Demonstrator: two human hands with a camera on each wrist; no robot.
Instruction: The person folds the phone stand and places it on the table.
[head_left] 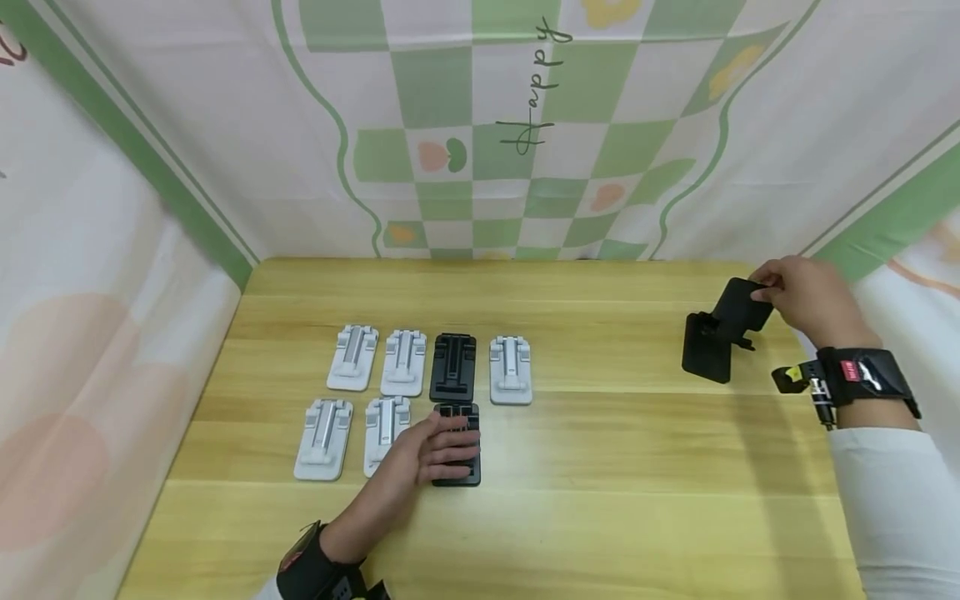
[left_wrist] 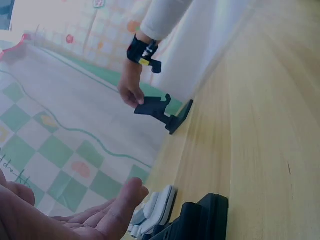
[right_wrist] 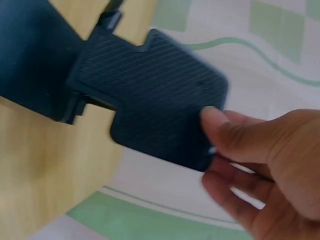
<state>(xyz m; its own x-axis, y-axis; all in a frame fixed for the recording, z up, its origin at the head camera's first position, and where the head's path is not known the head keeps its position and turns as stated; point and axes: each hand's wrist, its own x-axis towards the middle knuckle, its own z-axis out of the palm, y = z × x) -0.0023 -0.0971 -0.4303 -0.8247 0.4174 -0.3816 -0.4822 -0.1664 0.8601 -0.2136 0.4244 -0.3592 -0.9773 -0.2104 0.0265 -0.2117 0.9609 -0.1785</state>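
Observation:
At the table's right side, my right hand (head_left: 813, 300) pinches the upper plate of an unfolded black phone stand (head_left: 741, 308) between thumb and fingers. In the right wrist view, the thumb lies on the ribbed plate (right_wrist: 155, 95), and the fingers are behind its edge. The stand's base (head_left: 707, 348) is low by the tabletop; whether it touches is unclear. Straight fingers of my left hand (head_left: 420, 454) lie across a folded black phone stand (head_left: 463, 411), partly hiding it; contact cannot be told. Another folded black stand (head_left: 453, 367) lies just behind that one.
Several folded white phone stands, such as the rightmost one (head_left: 511, 371) and the front left one (head_left: 324, 440), lie in two rows on the wooden table (head_left: 600, 517). My left forearm crosses near a white stand (head_left: 384, 421). A patterned cloth (head_left: 435, 92) hangs behind the table.

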